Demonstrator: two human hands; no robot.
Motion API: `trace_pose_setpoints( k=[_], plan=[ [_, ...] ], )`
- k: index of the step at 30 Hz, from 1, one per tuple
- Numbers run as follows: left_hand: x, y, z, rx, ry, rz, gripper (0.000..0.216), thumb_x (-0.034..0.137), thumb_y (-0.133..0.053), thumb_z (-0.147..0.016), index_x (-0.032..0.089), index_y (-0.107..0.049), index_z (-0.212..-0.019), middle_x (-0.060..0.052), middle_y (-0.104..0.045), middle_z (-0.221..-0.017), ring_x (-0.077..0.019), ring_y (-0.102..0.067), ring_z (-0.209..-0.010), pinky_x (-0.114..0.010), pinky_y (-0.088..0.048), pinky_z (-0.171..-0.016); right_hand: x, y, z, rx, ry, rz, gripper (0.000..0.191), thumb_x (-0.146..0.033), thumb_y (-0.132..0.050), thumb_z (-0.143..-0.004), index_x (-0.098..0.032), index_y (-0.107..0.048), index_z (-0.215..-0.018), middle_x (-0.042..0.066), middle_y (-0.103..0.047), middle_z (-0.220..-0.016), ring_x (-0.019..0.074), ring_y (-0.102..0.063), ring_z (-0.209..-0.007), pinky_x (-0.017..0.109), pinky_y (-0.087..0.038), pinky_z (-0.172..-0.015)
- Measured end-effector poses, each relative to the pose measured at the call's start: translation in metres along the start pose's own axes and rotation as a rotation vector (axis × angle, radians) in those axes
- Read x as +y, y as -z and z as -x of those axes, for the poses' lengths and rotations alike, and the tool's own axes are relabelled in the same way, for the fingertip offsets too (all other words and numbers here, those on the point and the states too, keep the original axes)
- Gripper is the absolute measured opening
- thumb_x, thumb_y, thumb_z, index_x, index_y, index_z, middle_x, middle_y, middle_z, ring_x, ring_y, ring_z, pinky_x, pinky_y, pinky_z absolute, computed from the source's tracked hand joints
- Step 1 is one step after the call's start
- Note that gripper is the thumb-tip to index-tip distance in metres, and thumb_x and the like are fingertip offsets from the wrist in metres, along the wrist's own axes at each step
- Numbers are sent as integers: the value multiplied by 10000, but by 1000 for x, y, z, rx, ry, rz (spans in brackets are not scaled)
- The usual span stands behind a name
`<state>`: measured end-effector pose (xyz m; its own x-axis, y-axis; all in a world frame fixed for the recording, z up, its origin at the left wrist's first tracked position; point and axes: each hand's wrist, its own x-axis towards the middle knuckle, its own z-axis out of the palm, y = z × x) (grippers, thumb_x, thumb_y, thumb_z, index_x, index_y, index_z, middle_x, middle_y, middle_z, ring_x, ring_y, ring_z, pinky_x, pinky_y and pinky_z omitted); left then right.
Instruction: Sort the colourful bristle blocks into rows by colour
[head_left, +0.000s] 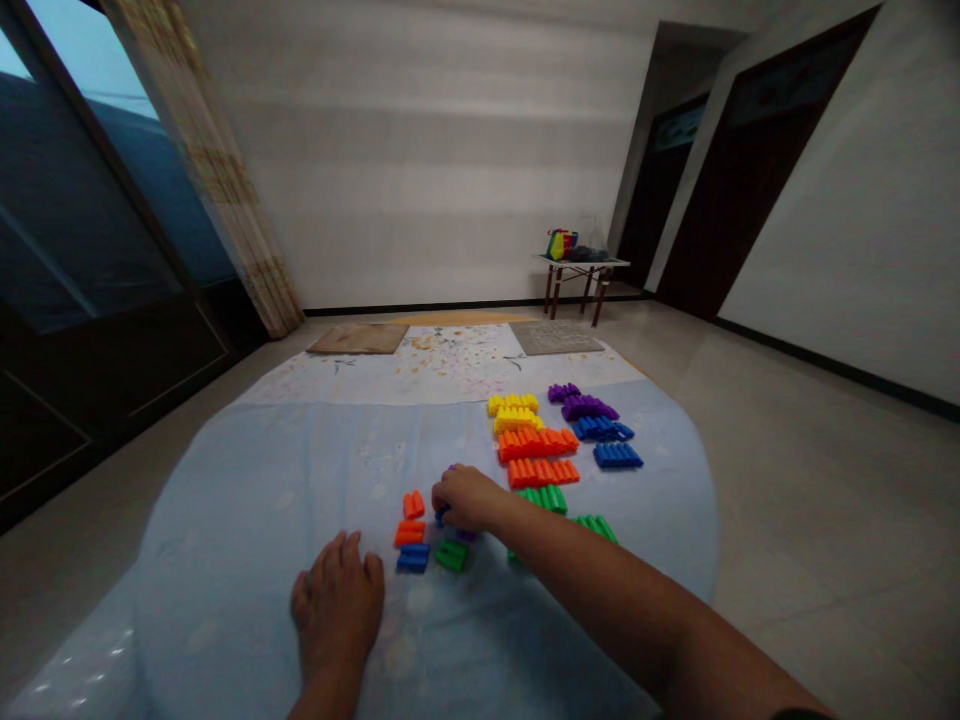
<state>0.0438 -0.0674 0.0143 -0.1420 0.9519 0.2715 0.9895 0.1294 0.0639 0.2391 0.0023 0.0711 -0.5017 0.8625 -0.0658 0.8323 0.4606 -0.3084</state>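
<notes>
My right hand (469,498) reaches over a small group of ridged plastic blocks, its fingers curled down at a blue block (441,517) that they mostly cover. A purple block (466,536) shows partly under that hand. Close by lie two orange blocks (409,533), a blue block (412,558) and a green block (452,555). Left of these, my left hand (341,590) rests on the tablecloth (247,560), palm down, fingers stretched and holding nothing.
Rows of yellow (517,418), orange (538,444), purple (589,407), blue (618,456) and green blocks (596,527) lie on the right, some behind my right forearm. Two brown mats (360,339) lie at the table's far edge. A small table (585,263) stands by the wall.
</notes>
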Motion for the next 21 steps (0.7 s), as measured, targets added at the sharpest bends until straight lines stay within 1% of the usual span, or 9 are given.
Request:
trace_pose_setpoints(
  k=[2,6,8,11,14,17,19,21],
  plan=[
    [0,0,0,-3,-3,-9,499,295,-247,-871,85,-497,-1247,-168,-500,-1335,-248,-437,-1232,-445,-261,-1050,6,2,-3,61,-89,-105,248,-272,-652,-746,-212,-685,-984,69,-691,-1007,209,-615,-940,282,-449,-752],
    [0,-2,-1,-1,-1,-28,506,299,-219,-879,91,-499,-1245,-159,-505,-1331,-248,-446,-1222,-444,-259,-1050,18,3,-8,146,-232,-184,284,-319,-526,-846,-185,-654,-1060,60,-709,-987,163,-643,-873,232,-447,-672],
    [-1,-4,-1,-7,6,-33,504,301,-228,-877,95,-496,-1251,-153,-504,-1334,-243,-448,-1220,-439,-258,-1053,22,1,-9,174,-295,-213,276,-317,-531,-838,-179,-666,-1035,67,-714,-980,171,-650,-869,235,-448,-659],
    [-4,-10,-2,12,-3,-35,513,320,-220,-873,104,-489,-1253,-142,-510,-1327,-241,-453,-1212,-439,-262,-1052,26,-2,-7,201,-348,-248,235,-316,-603,-781,-190,-700,-954,62,-726,-947,194,-656,-858,249,-455,-660],
    [-8,-16,-4,43,-21,-30,538,348,-193,-864,108,-485,-1247,-139,-518,-1312,-246,-473,-1187,-439,-285,-1035,35,5,0,263,-352,-311,243,-333,-592,-801,-203,-696,-978,36,-730,-934,158,-659,-839,218,-462,-667],
    [-13,-23,-8,41,-56,-23,564,366,-179,-846,94,-500,-1221,-153,-527,-1294,-250,-496,-1158,-429,-309,-1023,57,21,16,426,-352,-493,234,-316,-581,-818,-175,-694,-967,31,-731,-890,134,-660,-795,199,-472,-659],
    [-18,-31,-12,38,-80,-16,576,389,-192,-830,98,-494,-1224,-154,-529,-1291,-259,-505,-1146,-436,-326,-1011,83,33,34,559,-380,-601,220,-305,-598,-798,-152,-702,-918,33,-730,-846,139,-662,-766,207,-482,-654],
    [-25,-41,-17,26,-76,0,573,411,-229,-811,120,-487,-1231,-148,-525,-1300,-270,-510,-1143,-448,-340,-999,115,42,58,674,-454,-622,234,-322,-613,-773,-140,-705,-885,35,-729,-815,147,-663,-754,215,-490,-657]
  ],
)
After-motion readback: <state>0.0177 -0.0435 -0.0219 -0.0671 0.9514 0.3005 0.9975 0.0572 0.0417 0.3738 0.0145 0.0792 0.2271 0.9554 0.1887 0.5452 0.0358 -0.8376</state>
